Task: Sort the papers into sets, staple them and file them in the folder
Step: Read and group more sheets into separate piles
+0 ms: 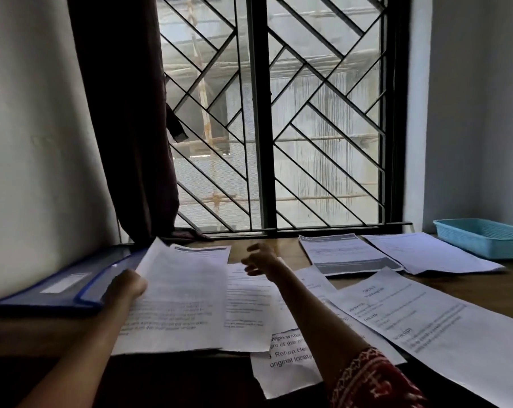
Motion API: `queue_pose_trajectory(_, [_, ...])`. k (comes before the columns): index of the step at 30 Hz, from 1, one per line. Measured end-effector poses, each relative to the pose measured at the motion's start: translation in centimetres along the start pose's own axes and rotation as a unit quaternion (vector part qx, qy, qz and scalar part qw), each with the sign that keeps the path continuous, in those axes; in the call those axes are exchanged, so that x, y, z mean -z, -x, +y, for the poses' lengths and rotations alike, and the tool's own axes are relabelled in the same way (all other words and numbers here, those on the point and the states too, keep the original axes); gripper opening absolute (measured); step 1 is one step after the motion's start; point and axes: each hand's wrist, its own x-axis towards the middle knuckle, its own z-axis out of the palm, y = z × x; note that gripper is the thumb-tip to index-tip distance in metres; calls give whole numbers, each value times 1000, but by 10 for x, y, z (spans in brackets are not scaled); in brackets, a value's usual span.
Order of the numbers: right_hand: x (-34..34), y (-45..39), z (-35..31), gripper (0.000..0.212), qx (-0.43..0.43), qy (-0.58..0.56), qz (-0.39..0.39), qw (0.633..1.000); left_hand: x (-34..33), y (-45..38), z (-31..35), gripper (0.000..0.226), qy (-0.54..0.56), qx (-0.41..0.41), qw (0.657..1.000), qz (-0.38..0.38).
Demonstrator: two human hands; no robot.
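The wooden table is covered with loose papers, which are spread unsorted; the blue folder is laid open at the far left (no stapler is seen). Sorting is judged to be in hand. A sheet is gripped by the left hand. The right hand is held loosely curled above the papers, nothing grasped. Matching pages should be gathered next.

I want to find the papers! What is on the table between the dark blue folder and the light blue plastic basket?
In the head view, printed paper sheets lie scattered between the dark blue folder and the light blue plastic basket.
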Motion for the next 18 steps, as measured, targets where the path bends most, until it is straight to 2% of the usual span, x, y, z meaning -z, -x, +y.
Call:
queue_pose_trajectory(2, [10,-5,10,32,-5,14,63,998,-4,0,-15,38,-56,18,998,11])
queue_pose_trajectory(5, [26,-15,17,15,1,51,162,985,-7,1,-23,34,-101,20,994,30])
queue_pose_trajectory(7, [37,-20,19,16,5,85,204,975,-11,4,-15,35,-119,16,991,59])
queue_pose_trajectory(9, [47,-26,21,14,3,115,212,970,-13,13,2,37,-143,17,986,79])
queue_pose_trajectory(10, [51,-27,22,21,0,126,211,969,-14,17,11,38,-161,0,983,87])
queue_pose_trajectory(13, [61,-33,26,24,36,142,198,969,-28,16,32,38,-190,-66,978,58])
queue_pose_trajectory(15, [68,-39,30,22,60,150,179,971,-47,13,45,37,-155,-117,981,23])
queue_pose_trajectory(18, [74,-47,32,21,34,192,122,973,-73,15,72,29,-92,-220,971,-24])
